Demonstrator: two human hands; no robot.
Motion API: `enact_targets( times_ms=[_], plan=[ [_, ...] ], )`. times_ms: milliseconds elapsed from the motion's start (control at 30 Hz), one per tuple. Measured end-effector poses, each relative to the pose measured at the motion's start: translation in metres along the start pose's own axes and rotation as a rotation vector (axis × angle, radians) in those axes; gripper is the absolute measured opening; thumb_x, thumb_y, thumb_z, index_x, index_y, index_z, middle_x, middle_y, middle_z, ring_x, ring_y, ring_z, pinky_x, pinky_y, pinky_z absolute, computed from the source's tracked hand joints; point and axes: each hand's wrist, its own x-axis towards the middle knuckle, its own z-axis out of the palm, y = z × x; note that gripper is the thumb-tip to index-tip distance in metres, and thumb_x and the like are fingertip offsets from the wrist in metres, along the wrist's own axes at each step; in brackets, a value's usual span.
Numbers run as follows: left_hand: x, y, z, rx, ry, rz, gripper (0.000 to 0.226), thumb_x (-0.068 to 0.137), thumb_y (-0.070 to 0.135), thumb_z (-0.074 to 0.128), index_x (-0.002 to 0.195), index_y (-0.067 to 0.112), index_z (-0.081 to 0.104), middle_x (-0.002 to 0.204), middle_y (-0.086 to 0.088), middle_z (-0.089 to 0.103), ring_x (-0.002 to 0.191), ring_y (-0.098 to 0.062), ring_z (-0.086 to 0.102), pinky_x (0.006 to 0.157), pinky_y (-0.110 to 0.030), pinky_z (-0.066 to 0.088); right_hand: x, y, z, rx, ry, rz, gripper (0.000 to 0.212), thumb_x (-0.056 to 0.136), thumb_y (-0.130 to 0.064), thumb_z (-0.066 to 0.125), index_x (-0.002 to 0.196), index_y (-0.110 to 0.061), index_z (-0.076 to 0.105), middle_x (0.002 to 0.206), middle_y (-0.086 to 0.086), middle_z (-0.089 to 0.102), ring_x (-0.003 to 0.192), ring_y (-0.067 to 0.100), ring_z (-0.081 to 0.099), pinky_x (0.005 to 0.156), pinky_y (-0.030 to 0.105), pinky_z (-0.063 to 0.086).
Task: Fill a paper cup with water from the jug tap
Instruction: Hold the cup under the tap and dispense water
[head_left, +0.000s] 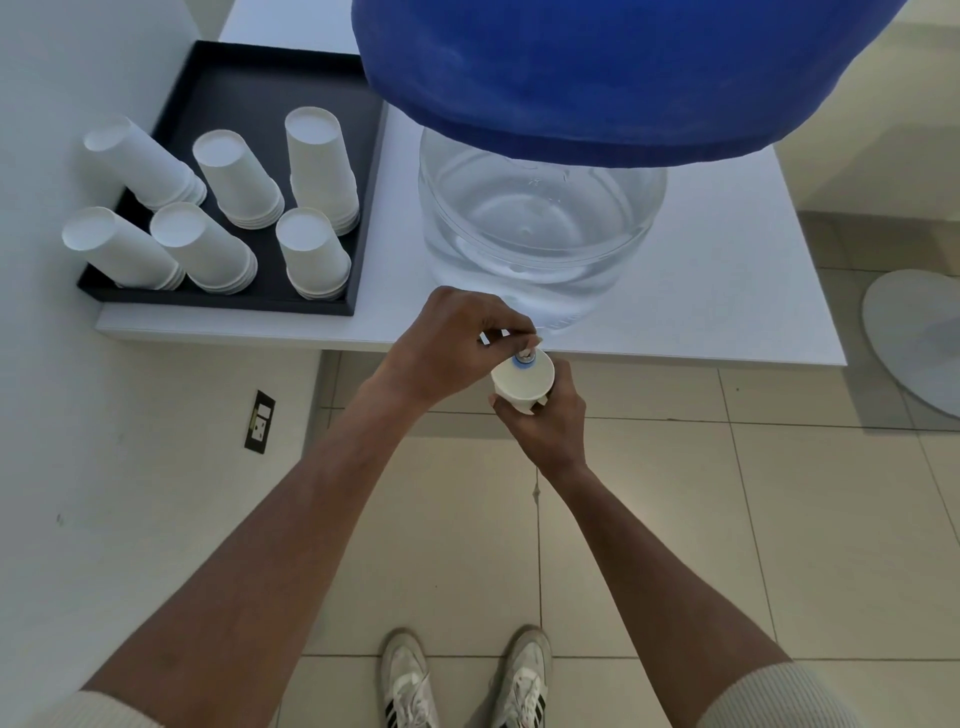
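Note:
A clear water jug (540, 228) under a blue cover (597, 73) stands on the white table (727, 291), at its front edge. Its small tap (524, 357), white with a blue ring, juts out over the edge. My left hand (452, 348) pinches the tap from above. Directly beneath the spout, my right hand (545, 421) holds a white paper cup (522, 382) upright from below. Whether there is water in the cup cannot be told.
A black tray (260, 93) at the table's left holds several stacks of upside-down paper cups (311, 249). A white wall with a socket (260, 421) is on the left. Tiled floor, my shoes (467, 680) and a round grey base (914, 332) lie below.

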Motion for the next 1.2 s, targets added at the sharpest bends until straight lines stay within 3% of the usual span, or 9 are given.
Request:
enact_targets(
  times_ms=[200,333,533,833,1200],
  plan=[
    [-0.0003,0.0,-0.0002,0.009,0.002,0.014,0.009,0.089,0.02,0.081,0.09,0.012,0.085,0.078,-0.003,0.08,0.066,-0.015,0.065,0.062,-0.024,0.05,-0.0008,0.0025,-0.0047,-0.012,-0.002,-0.004,0.059,0.071,-0.018,0.094,0.119,-0.015,0.058,0.099,-0.02,0.069,0.091,-0.006,0.066,0.08,0.042,0.062],
    [-0.0009,-0.0007,0.0009,0.0,0.015,0.019,0.01,0.089,0.019,0.08,0.091,0.01,0.085,0.079,-0.005,0.081,0.072,-0.014,0.066,0.062,-0.019,0.049,-0.0005,0.0022,-0.0053,-0.013,-0.001,-0.008,0.059,0.071,-0.017,0.094,0.119,-0.013,0.058,0.099,-0.021,0.068,0.09,-0.008,0.066,0.079,0.045,0.062],
    [-0.0032,-0.0027,0.0041,-0.023,0.039,0.009,0.015,0.088,0.022,0.079,0.092,0.01,0.085,0.082,-0.003,0.082,0.064,-0.013,0.069,0.062,-0.019,0.052,0.0012,0.0017,-0.0048,-0.013,0.008,-0.009,0.059,0.071,-0.017,0.094,0.117,-0.013,0.058,0.097,-0.02,0.069,0.089,-0.008,0.066,0.08,0.045,0.062],
    [-0.0029,-0.004,0.005,-0.02,0.046,0.008,0.013,0.088,0.02,0.079,0.093,0.01,0.085,0.083,-0.003,0.083,0.064,-0.014,0.07,0.063,-0.029,0.056,0.0015,0.0029,-0.0036,-0.015,0.01,-0.013,0.061,0.071,-0.018,0.095,0.12,-0.013,0.059,0.1,-0.018,0.069,0.091,-0.006,0.066,0.081,0.045,0.062],
    [-0.0029,-0.0038,0.0063,-0.025,0.061,-0.001,0.013,0.088,0.02,0.08,0.093,0.01,0.085,0.083,-0.003,0.083,0.065,-0.013,0.071,0.064,-0.028,0.056,0.0012,0.0017,-0.0027,-0.017,0.008,-0.021,0.061,0.07,-0.02,0.095,0.119,-0.014,0.059,0.099,-0.017,0.07,0.093,0.0,0.068,0.08,0.046,0.062]
  ],
)
